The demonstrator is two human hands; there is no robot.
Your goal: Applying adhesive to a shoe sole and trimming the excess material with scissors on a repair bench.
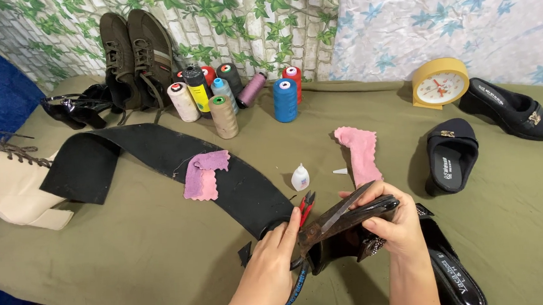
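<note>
Left hand (pixel 270 265) low at about six o'clock, fingers (pixel 291 227) pressed together and laid flat against the handle end of large dark scissors (pixel 334 220); right hand (pixel 394 225) just beside at five o'clock, curled tight around a black shoe (pixel 373 210) with the scissor blade (pixel 348 204) angled up across it toward one o'clock; whether the blade actually bites into the shoe, cannot tell; another black shoe (pixel 454 279) underneath the right wrist, running off toward four o'clock. Long curved strip of black material (pixel 160 153) sweeping from nine o'clock to the left fingertips, touching them; purple cloth (pixel 203 174) lying on the strip at eleven o'clock; small red-handled pliers (pixel 306 205) just beside the scissors; white glue bottle (pixel 300 177) and pink cloth (pixel 361 154) near at twelve o'clock. Farther at twelve, a cluster of thread cones (pixel 222 93) with a blue one (pixel 285 100) standing upright; brown sneakers (pixel 135 54) leaning on the wall at eleven; yellow clock (pixel 440 83) at one; black slip-on shoe (pixel 451 155) and black wedge shoe (pixel 514 109) at two; cream boot (pixel 13 184) at nine; all on an olive cloth surface (pixel 134 252).
</note>
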